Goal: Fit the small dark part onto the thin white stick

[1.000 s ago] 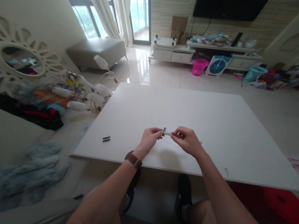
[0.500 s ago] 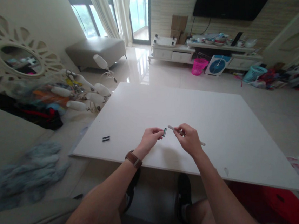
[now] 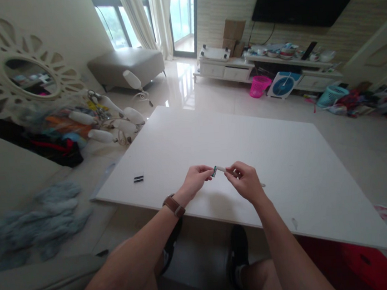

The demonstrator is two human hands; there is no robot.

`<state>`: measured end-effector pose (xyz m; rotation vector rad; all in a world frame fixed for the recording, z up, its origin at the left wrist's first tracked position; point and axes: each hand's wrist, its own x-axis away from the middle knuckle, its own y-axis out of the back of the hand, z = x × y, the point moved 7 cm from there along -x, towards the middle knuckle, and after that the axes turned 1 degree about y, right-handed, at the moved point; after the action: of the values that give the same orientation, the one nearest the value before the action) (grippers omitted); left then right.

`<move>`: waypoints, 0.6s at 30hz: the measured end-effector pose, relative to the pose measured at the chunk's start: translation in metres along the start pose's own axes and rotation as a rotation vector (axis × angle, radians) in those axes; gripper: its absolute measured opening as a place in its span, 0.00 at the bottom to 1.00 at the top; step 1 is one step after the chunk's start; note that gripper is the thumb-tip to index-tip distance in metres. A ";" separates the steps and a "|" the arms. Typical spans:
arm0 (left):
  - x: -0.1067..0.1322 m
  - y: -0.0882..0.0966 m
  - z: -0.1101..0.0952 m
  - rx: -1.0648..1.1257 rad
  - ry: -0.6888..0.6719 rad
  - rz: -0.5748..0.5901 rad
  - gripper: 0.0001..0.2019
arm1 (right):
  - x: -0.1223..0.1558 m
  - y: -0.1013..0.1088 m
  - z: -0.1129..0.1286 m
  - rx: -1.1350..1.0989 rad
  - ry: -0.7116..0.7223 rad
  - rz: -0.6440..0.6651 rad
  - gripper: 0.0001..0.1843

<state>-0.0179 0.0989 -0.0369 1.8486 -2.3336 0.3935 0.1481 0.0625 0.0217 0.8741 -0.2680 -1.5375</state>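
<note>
your right hand's (image 3: 243, 179) pinching the pale handle (image 3: 221, 169) / your left hand's (image 3: 197, 179) pinching a small green-and-dark head (image 3: 214, 171) by one end, over the white table (image 3: 233, 134), at the handle's tip, can't tell if touching / both probably light, stiff, bit slick, so grip head edges, handle mid-length / two dark strips (image 3: 138, 181) off left / pink basket (image 3: 259, 86) way back

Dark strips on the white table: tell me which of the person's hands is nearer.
Left. The left hand is right of the dark strips, apart from them, pinching a small green piece; the right hand is farther right, holding a pale stick.
</note>
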 end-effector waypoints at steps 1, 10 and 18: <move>0.000 0.000 0.000 0.002 -0.004 0.002 0.08 | 0.000 -0.003 0.001 -0.012 0.010 0.035 0.03; 0.001 0.000 -0.001 0.003 -0.006 0.002 0.08 | 0.000 -0.003 0.004 0.009 0.016 0.004 0.03; 0.001 0.000 -0.002 -0.006 0.001 -0.011 0.08 | -0.001 0.004 0.001 0.094 -0.021 -0.091 0.04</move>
<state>-0.0186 0.0984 -0.0347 1.8575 -2.3200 0.3859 0.1500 0.0618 0.0254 0.9556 -0.3219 -1.6298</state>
